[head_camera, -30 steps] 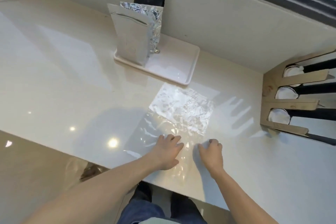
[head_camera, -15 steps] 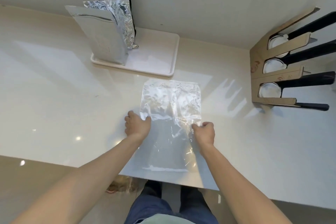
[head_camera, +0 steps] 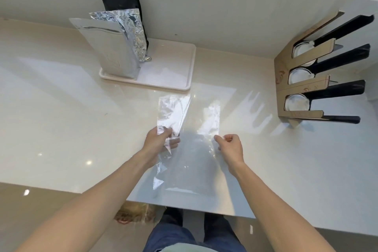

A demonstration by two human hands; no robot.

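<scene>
left hand [head_camera: 158, 142]: grasping the left edge of the clear plastic bag [head_camera: 190, 159], fingers closed on the film.
right hand [head_camera: 231, 146]: pinching the right edge of the bag between thumb and fingertips, at about the same level as the left hand.
bag position: stretched between the two hands, above the near part of the tabletop [head_camera: 61, 118] and just in front of the tray [head_camera: 184, 61]. the far half rose from the grip line and was creased on its left side. the near half ran toward the tabletop edge. whether the near end touched the surface could not be told.
step in hand (judged): spreading the bag out and finding its open end.
technique: hold both edges at matching height and pull apart with light, even tension; an uneven pull would likely deepen the left crease. if the mouth is to be opened, take only one layer per hand. thin film clings, so a small rub of thumb against fingers should part the layers.
risk: the film looked light and slippery; a loose pinch could let one edge drop.
tray contents: a silver pouch [head_camera: 110, 51] upright at the left end, a crumpled foil pouch [head_camera: 133, 35] leaning behind it, and a black pouch [head_camera: 120, 0] against the wall.
right of the work area: a cardboard rack [head_camera: 283, 80] holding black-handled items, well apart from the bag.
</scene>
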